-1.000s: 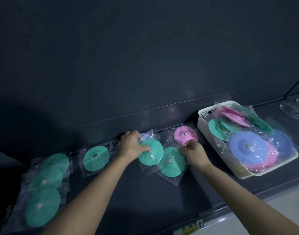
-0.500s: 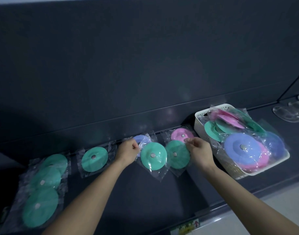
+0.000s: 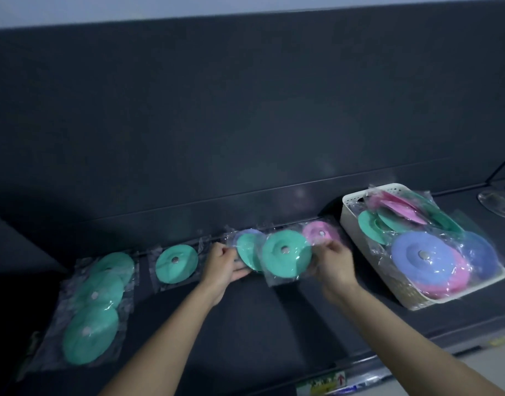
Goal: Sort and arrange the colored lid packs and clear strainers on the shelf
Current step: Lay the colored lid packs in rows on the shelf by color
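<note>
Head view: your left hand [image 3: 221, 262] pinches a green pack [image 3: 247, 252]. Your right hand [image 3: 332, 262] pinches a second pack [image 3: 285, 252], overlapping it over the shelf [image 3: 245, 324]. Sorting greens looks to be the step in hand. Next, lay both beside the single pack [image 3: 177, 262] on your left.

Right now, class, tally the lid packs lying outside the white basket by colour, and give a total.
green lid packs: 6
purple lid packs: 1
pink lid packs: 1
Total: 8
</note>
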{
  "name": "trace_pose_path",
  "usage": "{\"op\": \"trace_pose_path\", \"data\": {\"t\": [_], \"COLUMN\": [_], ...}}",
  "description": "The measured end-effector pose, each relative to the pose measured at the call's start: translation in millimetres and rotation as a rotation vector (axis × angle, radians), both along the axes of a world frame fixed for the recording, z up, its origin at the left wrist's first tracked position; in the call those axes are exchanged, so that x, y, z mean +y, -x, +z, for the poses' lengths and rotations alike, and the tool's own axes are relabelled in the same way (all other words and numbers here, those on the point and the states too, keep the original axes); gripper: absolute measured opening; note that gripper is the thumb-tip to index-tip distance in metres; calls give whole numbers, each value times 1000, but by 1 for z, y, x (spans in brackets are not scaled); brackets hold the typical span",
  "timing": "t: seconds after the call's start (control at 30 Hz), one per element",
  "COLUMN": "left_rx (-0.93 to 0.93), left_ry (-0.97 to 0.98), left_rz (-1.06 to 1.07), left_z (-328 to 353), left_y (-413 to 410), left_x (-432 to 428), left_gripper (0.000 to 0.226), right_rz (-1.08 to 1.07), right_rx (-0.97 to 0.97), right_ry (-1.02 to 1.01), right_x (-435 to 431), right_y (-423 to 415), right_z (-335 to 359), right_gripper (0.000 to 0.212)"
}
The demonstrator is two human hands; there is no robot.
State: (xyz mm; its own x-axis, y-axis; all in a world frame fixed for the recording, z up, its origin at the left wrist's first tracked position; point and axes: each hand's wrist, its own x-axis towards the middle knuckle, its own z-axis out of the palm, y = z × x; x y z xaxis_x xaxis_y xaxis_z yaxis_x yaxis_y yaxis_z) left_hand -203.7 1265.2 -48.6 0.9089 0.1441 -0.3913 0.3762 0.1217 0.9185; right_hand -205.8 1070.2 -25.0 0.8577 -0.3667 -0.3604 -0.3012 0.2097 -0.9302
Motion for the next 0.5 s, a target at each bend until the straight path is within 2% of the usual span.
{"op": "trace_pose_path", "data": {"t": [0.07, 0.17, 0.27, 0.33, 0.4, 0.43, 0.5], "left_rx": [7, 40, 53, 25, -7, -27, -48], "left_ry": [12, -6, -118, -185, -167, -145, -114], "left_rz": [34, 83, 71, 77, 71, 59, 22], "left_z": [1, -1, -6, -7, -6, -4, 2], "left_y": [6, 13, 19, 23, 25, 27, 29], "left_x": [-2, -1, 0, 1, 6, 9, 16], "left_gripper": [4, 5, 14, 9, 5, 4, 5], "right_rz": [88, 141, 206, 258, 298, 313, 346], "right_rx": [131, 226, 248, 250, 219, 192, 152], "right_ry": [-97, -104, -17, 85, 134, 136, 87], "right_x": [15, 30, 35, 34, 32, 31, 29], "right_y": [8, 14, 16, 17, 18, 18, 18], "right_z": [-15, -30, -35, -35, -32, -29, -24], "right_gripper": [23, 25, 20, 16, 15, 18, 37]}}
